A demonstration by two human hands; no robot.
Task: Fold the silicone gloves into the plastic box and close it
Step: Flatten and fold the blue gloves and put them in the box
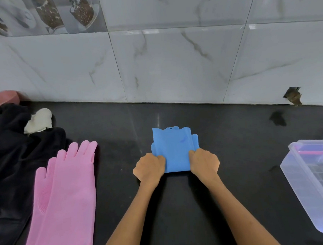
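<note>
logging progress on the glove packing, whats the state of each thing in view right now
blue silicone glove: folded, pinned on the counter
left hand: gripping its left edge
right hand: gripping its right edge
pink silicone gloves: flat, unfolded
clear plastic box: open, no gloves visible inside

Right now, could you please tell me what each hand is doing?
Left hand: closed on the left edge of the folded blue silicone glove.
Right hand: closed on its right edge.
</note>
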